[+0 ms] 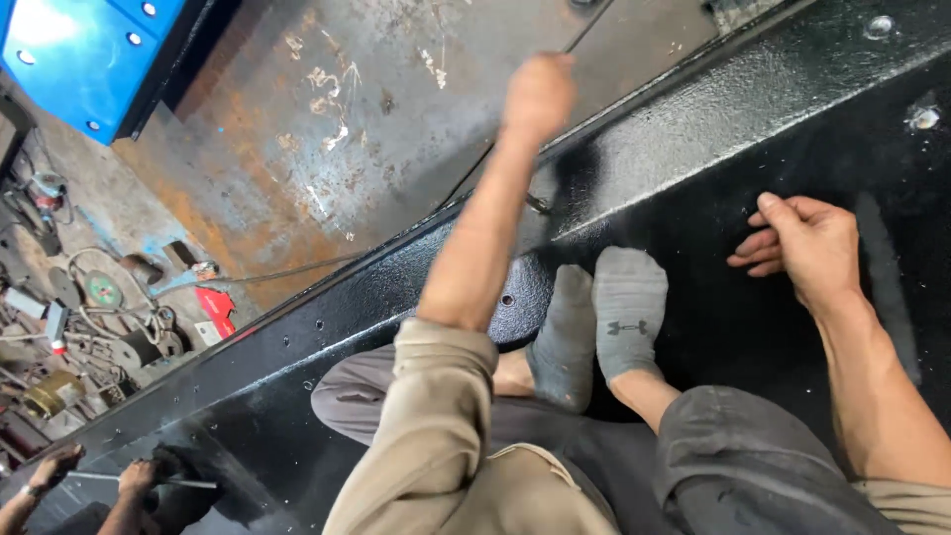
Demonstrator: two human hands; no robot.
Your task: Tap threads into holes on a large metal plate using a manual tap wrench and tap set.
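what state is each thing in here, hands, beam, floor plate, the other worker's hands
left hand: raised, closed in a fist on a thin rod
right hand: open, flat on the black beam
black beam: glossy, looks freshly painted
feet: in grey socks, resting on the beam
steel plate: rusty, scratched
co-worker's hands: gripping a thin rod at lower left

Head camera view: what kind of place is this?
Probably a metal fabrication workshop: a rusty steel plate floor, a glossy black-painted steel beam, and scattered grinding discs and tools.
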